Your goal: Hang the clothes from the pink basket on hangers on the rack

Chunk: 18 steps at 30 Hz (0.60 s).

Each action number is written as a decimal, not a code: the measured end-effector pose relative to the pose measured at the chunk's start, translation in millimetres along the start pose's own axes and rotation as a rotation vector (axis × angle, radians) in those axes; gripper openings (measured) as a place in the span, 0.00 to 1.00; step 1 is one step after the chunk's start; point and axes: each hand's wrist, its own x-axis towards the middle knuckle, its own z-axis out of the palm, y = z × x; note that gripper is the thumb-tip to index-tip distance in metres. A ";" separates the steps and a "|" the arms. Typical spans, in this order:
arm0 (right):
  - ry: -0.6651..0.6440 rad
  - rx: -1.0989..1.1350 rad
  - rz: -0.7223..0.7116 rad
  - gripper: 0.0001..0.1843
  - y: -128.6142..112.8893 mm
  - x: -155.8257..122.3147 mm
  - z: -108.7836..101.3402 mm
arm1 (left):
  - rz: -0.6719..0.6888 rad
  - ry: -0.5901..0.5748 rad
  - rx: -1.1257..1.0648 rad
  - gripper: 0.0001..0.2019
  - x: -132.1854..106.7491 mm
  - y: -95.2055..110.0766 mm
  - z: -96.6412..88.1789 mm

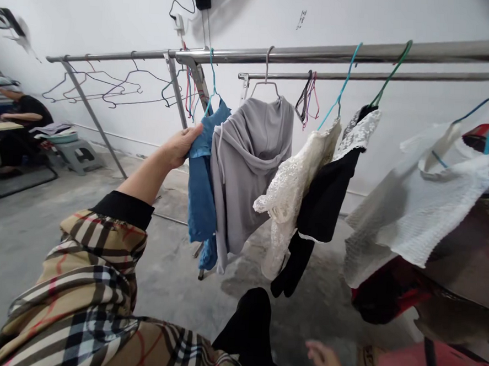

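Observation:
My left hand reaches up to a blue garment hanging on a teal hanger from the steel rail; its fingers close on the garment's upper edge. Beside it on the rail hang a grey hooded top, a cream lace piece, a black garment with lace trim and a white textured top. My right hand sits low at the bottom edge, fingers partly spread, holding nothing I can see.
Several bare wire hangers hang on the rail's left end. A person in black sits at far left by a table and grey stool. Red and dark fabrics pile at right. The floor is concrete.

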 end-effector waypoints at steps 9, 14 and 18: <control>0.018 -0.033 -0.539 0.21 -259.5 59.5 -155.3 | 0.564 0.328 0.779 0.26 -34.4 26.6 15.8; -0.049 -0.077 -0.722 0.18 -325.6 63.8 -161.1 | 0.808 0.306 1.037 0.24 -68.6 25.4 20.1; -0.090 -0.087 -0.787 0.19 -333.8 74.9 -148.5 | 0.806 0.214 0.963 0.25 -93.4 10.4 29.3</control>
